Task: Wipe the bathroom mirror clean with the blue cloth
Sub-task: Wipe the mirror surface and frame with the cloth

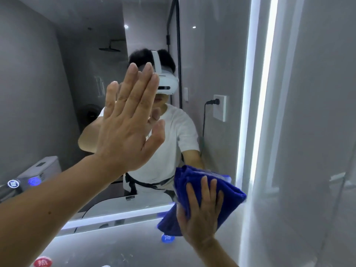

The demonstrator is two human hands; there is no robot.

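The cloth is pressed against the lower right corner of the mirror by the right hand, whose fingers are laid nearly straight and spread over the bunched fabric. No curl round it can be seen. The left hand is held flat on the glass, up and to the left of the cloth, with fingers straight and together and nothing gripped. Nearly all of the glass is found above and to the left of the right hand, so the next stroke is judged to be needed that way. The left hand is set in that path and would probably have to be lifted.
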